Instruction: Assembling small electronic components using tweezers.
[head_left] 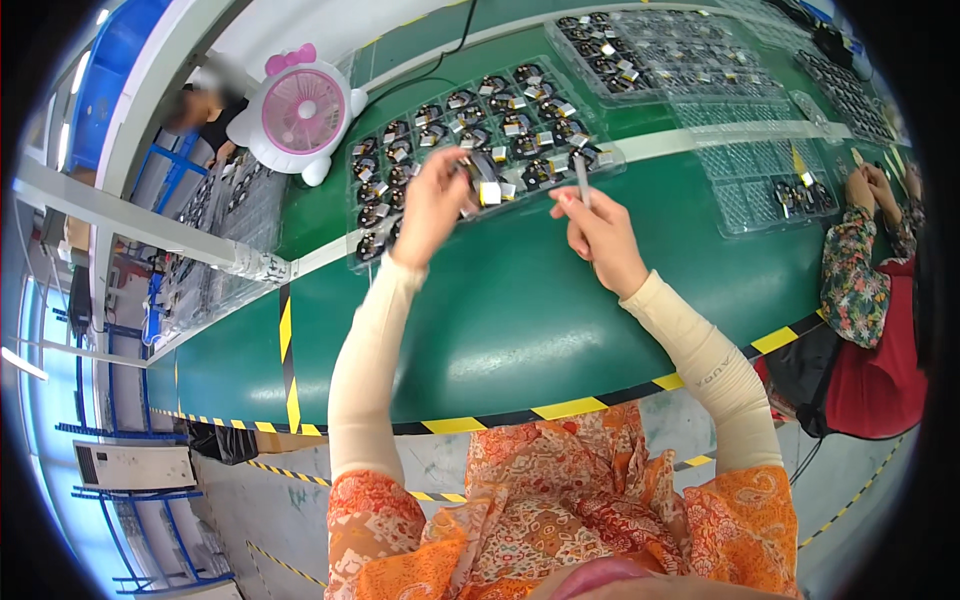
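Observation:
My left hand (433,208), a little blurred, is closed at the fingertips on a small black part with a white and yellow tab (490,192), over the near edge of a clear plastic tray (357,236). Rows of similar black round parts (461,99) with silver and yellow tabs fill the tray's pockets. To the right, my right hand (603,238) grips a slim grey tool (582,178) that points up and away, its tip close to the tray's near right corner. Whether the tool is a pair of tweezers I cannot make out.
A white fan with a pink grille (303,108) stands behind the tray at left. More filled trays (610,60) lie farther back; a partly filled tray (735,190) is at right, beside a co-worker's hands (872,187). Yellow-black tape (570,409) edges the green table (500,330).

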